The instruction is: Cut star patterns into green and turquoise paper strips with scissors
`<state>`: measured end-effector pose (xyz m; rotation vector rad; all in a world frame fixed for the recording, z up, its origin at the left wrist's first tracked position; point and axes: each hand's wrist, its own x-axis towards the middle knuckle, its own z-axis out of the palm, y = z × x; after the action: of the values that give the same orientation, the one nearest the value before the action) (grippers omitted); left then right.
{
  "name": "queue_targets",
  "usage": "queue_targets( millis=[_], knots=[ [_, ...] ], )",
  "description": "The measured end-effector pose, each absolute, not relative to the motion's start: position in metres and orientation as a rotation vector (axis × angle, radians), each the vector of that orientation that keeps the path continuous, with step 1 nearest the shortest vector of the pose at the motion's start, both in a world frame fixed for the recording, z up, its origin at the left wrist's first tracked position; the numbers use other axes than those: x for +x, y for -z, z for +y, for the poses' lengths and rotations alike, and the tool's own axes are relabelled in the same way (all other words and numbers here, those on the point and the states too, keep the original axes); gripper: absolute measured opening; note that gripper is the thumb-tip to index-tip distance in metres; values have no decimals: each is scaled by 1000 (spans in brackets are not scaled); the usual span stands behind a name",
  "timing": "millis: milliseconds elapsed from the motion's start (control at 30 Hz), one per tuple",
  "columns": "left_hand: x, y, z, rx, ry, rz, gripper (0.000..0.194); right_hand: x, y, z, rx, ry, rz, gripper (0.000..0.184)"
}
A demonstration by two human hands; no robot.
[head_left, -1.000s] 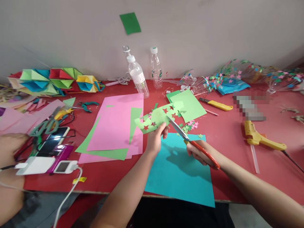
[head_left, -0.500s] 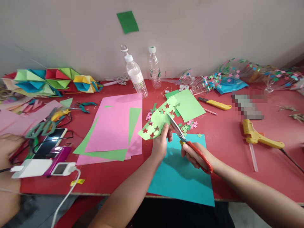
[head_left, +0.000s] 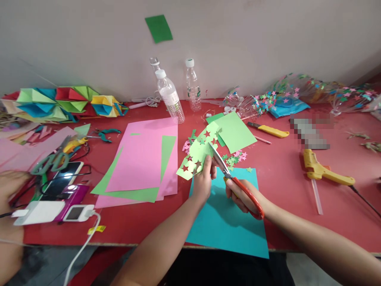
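Note:
A light green paper [head_left: 199, 151] with several star-shaped holes is pinched in my left hand [head_left: 204, 176], thumb on top. My right hand [head_left: 242, 194] grips red-handled scissors [head_left: 246, 196], whose blades point up and left to the paper's right edge, close to my left fingers. Under both hands lies a turquoise sheet [head_left: 229, 222]. Small green and pink paper stars [head_left: 235, 159] are scattered just beyond the scissors. More pink and green cut-outs [head_left: 188, 143] sit behind the held paper, partly hidden by it. A light green square sheet [head_left: 238, 133] rests behind.
Pink sheets [head_left: 143, 159] lie left, near a phone [head_left: 64, 180] and a purple power bank [head_left: 71, 202]. Plastic bottles [head_left: 171, 97] stand by the wall. A yellow utility knife [head_left: 272, 130] and glue gun [head_left: 324, 172] lie right. Another person's arm [head_left: 12, 206] rests at far left.
The light green paper has tilted and turned slightly in my left hand, its lower left end shifting right and down. The scissors stay at its edge, with only a small shift left.

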<state>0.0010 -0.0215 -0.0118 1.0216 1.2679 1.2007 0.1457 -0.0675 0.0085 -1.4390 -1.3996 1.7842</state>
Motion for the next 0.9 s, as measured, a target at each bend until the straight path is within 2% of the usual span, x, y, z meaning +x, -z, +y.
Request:
queue_targets(
  millis=[533,900],
  knots=[
    [1,6,-20,891,-1245,1236,52,151,-17,-62,-1554,-1731,-1449,61],
    [-14,5,-4,765,-1429,1099,41,156,-18,-60,-1666,-1693,-1447,55]
  ],
)
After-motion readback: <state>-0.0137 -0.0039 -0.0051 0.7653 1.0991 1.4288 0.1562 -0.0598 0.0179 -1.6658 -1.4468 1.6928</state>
